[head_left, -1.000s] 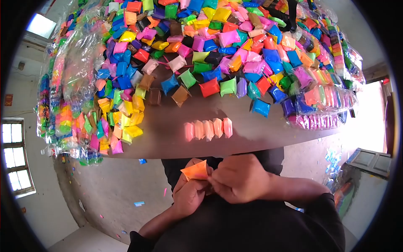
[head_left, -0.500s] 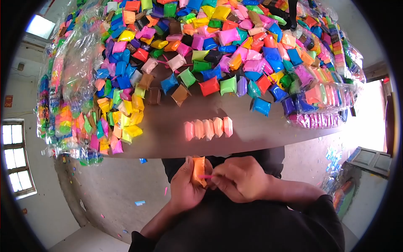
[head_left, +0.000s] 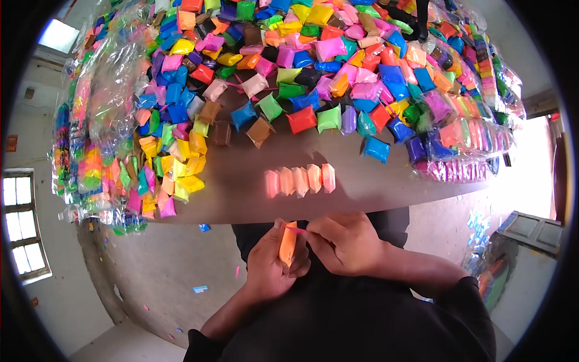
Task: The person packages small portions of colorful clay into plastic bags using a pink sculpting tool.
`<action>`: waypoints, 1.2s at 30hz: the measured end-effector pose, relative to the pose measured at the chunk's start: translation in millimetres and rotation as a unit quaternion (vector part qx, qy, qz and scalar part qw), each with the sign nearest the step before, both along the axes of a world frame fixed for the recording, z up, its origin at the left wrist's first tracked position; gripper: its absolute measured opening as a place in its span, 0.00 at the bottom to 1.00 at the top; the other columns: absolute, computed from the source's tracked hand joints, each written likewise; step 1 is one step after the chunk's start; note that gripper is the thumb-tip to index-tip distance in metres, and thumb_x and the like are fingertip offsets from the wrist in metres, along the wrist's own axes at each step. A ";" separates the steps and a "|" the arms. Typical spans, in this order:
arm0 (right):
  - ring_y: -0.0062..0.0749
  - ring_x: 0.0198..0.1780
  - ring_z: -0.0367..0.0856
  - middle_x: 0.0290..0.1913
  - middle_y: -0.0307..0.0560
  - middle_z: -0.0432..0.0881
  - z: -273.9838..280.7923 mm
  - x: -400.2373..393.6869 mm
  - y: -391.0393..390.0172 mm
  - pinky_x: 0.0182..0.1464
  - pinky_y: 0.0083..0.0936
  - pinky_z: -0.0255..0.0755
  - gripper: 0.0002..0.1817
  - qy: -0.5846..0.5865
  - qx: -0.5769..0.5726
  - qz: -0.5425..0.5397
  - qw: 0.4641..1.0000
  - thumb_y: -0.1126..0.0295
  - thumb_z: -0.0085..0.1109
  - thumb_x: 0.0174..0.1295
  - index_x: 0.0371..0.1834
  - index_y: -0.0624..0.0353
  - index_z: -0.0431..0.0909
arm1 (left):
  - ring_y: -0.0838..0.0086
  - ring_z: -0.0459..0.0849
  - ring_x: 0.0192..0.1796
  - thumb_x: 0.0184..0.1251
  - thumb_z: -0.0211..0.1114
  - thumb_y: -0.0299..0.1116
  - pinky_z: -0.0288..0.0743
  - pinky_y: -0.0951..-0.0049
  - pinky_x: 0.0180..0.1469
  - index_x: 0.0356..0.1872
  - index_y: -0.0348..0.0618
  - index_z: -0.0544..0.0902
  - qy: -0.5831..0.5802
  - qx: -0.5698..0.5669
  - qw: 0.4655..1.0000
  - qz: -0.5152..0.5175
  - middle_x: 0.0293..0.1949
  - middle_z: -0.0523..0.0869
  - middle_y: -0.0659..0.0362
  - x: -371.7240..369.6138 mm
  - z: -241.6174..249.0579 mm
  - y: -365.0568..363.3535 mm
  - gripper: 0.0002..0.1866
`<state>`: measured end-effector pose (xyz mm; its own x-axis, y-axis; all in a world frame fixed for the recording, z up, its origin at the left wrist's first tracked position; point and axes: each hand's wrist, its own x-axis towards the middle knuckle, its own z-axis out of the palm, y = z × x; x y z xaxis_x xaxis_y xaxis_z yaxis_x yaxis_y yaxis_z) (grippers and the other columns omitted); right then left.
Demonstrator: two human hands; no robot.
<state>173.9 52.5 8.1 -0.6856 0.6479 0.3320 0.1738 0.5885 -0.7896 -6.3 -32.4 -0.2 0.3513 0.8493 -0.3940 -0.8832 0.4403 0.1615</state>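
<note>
My left hand (head_left: pixel 271 265) is closed around an orange packet (head_left: pixel 289 246) of what looks like soft clay in a clear wrapper, tilted upright just below the table edge. Opposite it, my right hand (head_left: pixel 347 244) pinches a thin pink stick-like piece (head_left: pixel 297 229), whose tip meets the packet near its upper end. Exactly what the pink piece is cannot be made out. On the table above my hands, several salmon and orange packets (head_left: pixel 300 181) stand side by side in a short row.
A large heap of many-coloured packets (head_left: pixel 313 54) covers the back of the brown table (head_left: pixel 241 202). Clear bags of packets lie at the left (head_left: pixel 111 90) and right (head_left: pixel 470 136). Small scraps (head_left: pixel 200 289) are scattered on the floor.
The orange packet has turned in my left hand and now shows a narrower side. My right hand has risen slightly, bringing the pink piece from the packet's lower part to its upper end.
</note>
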 end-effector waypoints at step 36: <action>0.43 0.24 0.80 0.24 0.45 0.77 22.7 -1.0 -14.7 0.26 0.39 0.73 0.05 0.055 -0.083 0.057 0.993 0.74 0.66 0.60 0.38 0.57 0.79 | 0.77 0.77 0.32 0.86 0.44 0.55 0.72 0.74 0.33 0.49 0.45 0.76 0.208 -0.107 0.972 -0.029 0.34 0.79 0.61 2.5 15.4 -6.7 0.23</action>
